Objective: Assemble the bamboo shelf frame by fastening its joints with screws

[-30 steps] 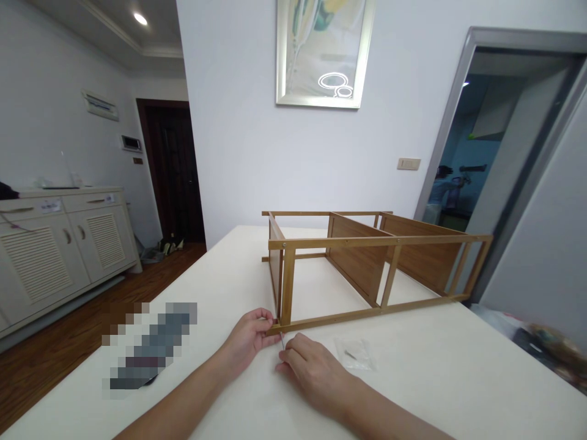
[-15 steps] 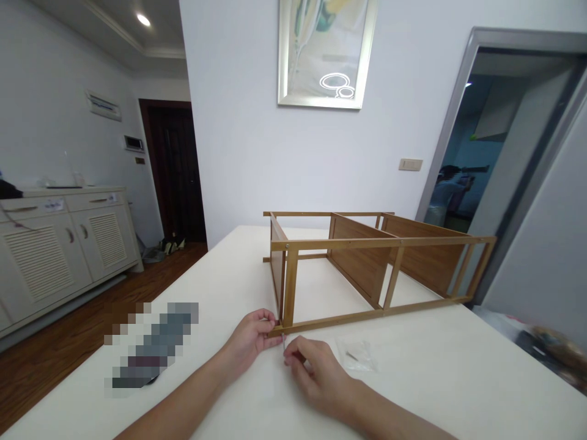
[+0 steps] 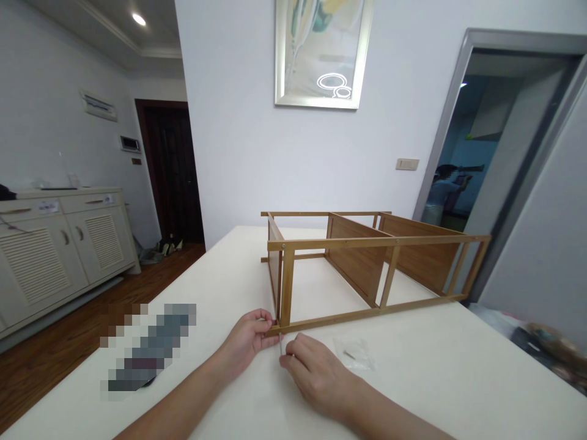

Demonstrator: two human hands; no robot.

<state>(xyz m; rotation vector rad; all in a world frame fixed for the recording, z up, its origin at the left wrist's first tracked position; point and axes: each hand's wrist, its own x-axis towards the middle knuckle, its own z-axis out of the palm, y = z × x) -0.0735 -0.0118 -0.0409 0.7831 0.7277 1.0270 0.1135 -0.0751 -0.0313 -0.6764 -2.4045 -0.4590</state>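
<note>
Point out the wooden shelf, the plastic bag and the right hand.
Wooden shelf (image 3: 360,267): head view, on its middle panel.
Plastic bag (image 3: 362,355): head view, near its middle.
Right hand (image 3: 312,366): head view, back of the hand.

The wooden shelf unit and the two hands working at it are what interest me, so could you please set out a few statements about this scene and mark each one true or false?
1. The left hand holds a corner of the wooden shelf unit. True.
2. The right hand lies flat with nothing in its fingers. False: it pinches a thin metal rod that reaches up to the rail beside the left hand.
3. A clear plastic bag lies on the white table, in front of the shelf unit. True.
4. The shelf unit stands upright. False: it lies lengthwise, with its panels on edge.
5. The framed picture hangs on the wall above the shelf unit. True.
</note>
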